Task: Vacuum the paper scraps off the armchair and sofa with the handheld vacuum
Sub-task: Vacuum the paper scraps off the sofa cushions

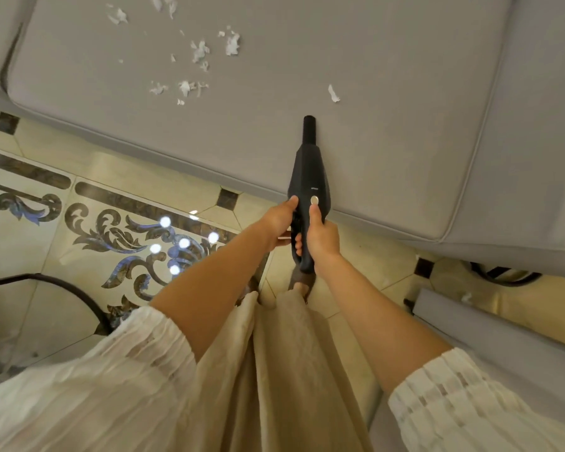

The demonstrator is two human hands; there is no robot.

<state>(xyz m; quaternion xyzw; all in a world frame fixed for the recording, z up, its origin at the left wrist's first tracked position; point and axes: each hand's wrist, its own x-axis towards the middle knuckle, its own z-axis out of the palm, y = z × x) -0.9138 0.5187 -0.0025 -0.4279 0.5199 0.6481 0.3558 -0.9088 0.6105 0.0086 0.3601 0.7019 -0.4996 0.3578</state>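
The handheld vacuum (308, 187) was matte black plastic, a tapered body narrowing to a round tube nozzle, with a small pale round button on top. Its long axis ran roughly 6 to 12 o'clock, nozzle toward 12, over the smooth grey woven seat cushion (388, 132) with piped edges. The right hand (320, 238) was wrapped round the rear handle, thumb stretched forward just below the button. The left hand (279, 223) pinched the body's left side, fingers curled beneath. The body extended ahead of both grips. Torn white paper scraps (199, 53), crumpled and ragged, lay scattered toward 11 o'clock; one scrap (333, 93) lay near the nozzle at 1 o'clock. Glossy patterned tile floor (111, 223) lay below.
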